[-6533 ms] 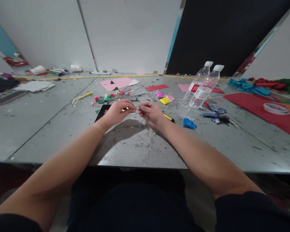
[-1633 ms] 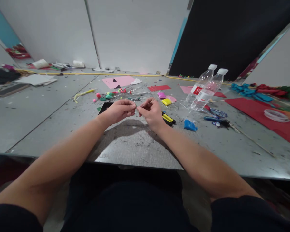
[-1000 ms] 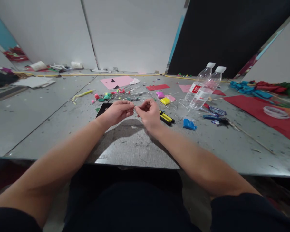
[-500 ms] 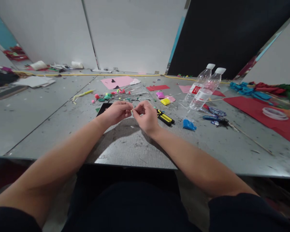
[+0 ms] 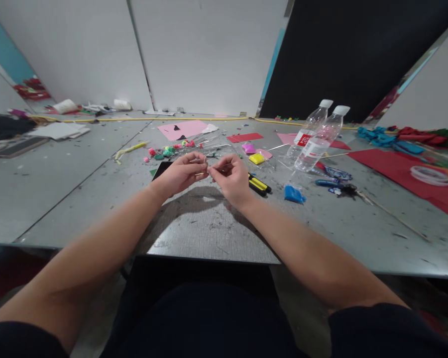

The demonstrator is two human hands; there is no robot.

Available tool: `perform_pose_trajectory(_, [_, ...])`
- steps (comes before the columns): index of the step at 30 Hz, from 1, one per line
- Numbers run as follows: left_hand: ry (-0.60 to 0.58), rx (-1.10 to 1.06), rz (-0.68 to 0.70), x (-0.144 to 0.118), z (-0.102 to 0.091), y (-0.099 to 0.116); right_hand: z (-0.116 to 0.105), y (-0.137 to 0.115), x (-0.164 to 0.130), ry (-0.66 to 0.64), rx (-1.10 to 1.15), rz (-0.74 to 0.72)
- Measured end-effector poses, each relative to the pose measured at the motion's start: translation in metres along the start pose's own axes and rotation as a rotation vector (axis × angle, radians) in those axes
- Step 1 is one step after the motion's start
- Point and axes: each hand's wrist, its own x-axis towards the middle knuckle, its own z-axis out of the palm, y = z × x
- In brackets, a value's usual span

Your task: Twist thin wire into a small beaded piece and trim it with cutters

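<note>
Over the grey table my left hand (image 5: pixel 182 172) and my right hand (image 5: pixel 232 179) meet almost fingertip to fingertip. Both are closed in a pinch, thumbs against forefingers. What sits between the fingertips is thin and tiny, too small to name. A dark flat object (image 5: pixel 162 169) lies partly hidden behind my left hand. Just right of my right hand is a yellow-and-black handled tool (image 5: pixel 260 184), its front end covered by the hand. Beyond the fingers lie thin wire-like sticks (image 5: pixel 209 144) and small pink and green lumps (image 5: pixel 168 150).
Small packets in yellow (image 5: pixel 257 158), purple (image 5: pixel 248 148) and blue (image 5: pixel 294 194) lie to the right. Two clear bottles (image 5: pixel 313 144) stand behind them. Farther right are blue-handled pliers (image 5: pixel 334 185) and red sheets (image 5: pixel 395 169). A pink sheet (image 5: pixel 179 130) lies at the back.
My fingertips have shifted slightly and my right hand sits a little farther right. The whole view has moved slightly; the things on the table look unmoved.
</note>
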Motion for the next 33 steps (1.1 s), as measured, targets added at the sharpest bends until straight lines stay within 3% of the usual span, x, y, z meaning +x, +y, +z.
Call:
perform_pose_trajectory(6, [-0.100, 0.019, 0.013, 0.000, -0.003, 0.000, 0.002, 0.004, 0.002, 0.015, 0.142, 0.082])
perform_pose_trajectory(14, [-0.113, 0.065, 0.077, -0.002, 0.005, -0.004, 0.000, 0.001, 0.009, 0.003, 0.526, 0.347])
perform_pose_trajectory(25, [-0.298, 0.114, 0.114, -0.008, 0.009, 0.001, -0.006, -0.013, 0.009, -0.193, 0.655, 0.539])
perform_pose_trajectory(33, [-0.365, 0.068, 0.080, -0.011, 0.010, 0.006, -0.014, -0.017, 0.011, -0.217, 0.629, 0.554])
